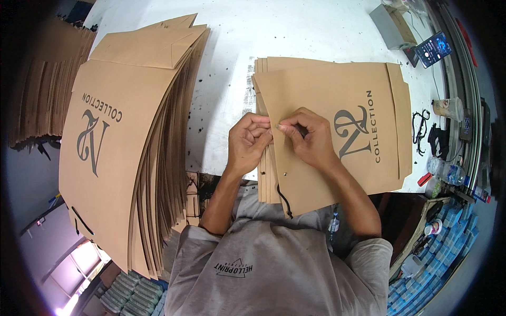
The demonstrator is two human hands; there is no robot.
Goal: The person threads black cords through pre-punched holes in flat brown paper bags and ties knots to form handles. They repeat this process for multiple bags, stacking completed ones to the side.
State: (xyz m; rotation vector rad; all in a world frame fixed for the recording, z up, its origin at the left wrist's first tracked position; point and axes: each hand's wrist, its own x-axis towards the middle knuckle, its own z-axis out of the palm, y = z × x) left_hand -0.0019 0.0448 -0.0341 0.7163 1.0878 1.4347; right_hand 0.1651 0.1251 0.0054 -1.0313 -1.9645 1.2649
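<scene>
Both hands pinch the left edge of the top brown paper bag (337, 131) on the white counter (232, 79): left hand (250, 142) and right hand (308, 138) closed, seemingly on its black cord (284, 199). The bag is light, flexible and creasable, best held by its edge. Two stacks lie here, the other (126, 142) at left.

Brown paper bags (337, 126) centre; lit phone screen (433, 48) upper right.

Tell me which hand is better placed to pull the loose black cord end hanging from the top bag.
Left, probably. The left hand sits at the bag's punched edge, directly above the black cord. The right hand lies further in on the bag face, its fingers pinched near the edge.
</scene>
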